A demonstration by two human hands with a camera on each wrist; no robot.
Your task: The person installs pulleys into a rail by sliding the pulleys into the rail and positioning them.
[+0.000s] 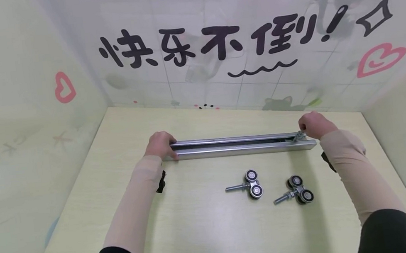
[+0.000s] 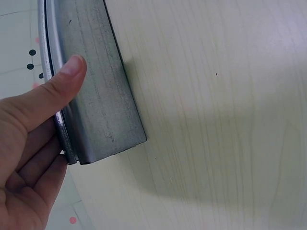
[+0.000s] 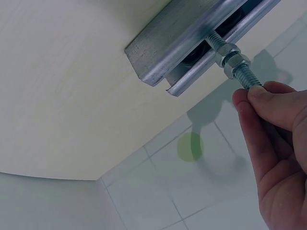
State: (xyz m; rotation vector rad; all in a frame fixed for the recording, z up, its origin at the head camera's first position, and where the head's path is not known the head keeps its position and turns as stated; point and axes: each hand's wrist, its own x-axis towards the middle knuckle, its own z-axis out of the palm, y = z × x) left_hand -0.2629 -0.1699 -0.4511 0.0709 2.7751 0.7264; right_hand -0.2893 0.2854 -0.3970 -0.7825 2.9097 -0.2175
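Note:
A metal C-shaped rail (image 1: pixel 243 150) lies across the table with its slot facing up. My left hand (image 1: pixel 160 145) grips its left end, the thumb (image 2: pixel 72 72) on the near side wall and the fingers behind. At the right end my right hand (image 1: pixel 315 125) pinches the threaded bolt (image 3: pixel 247 76) of a roller trolley between thumb and fingertips. Two nuts (image 3: pixel 232 61) sit on that bolt, which sticks up through the slot. The trolley's dark wheels (image 3: pixel 194 55) are inside the rail, mostly hidden by its walls.
Two more roller trolleys lie on the table in front of the rail, one near the middle (image 1: pixel 253 184) and another further right (image 1: pixel 299 190). A printed wall (image 1: pixel 205 84) stands behind the table (image 1: pixel 207 226), with side walls left and right.

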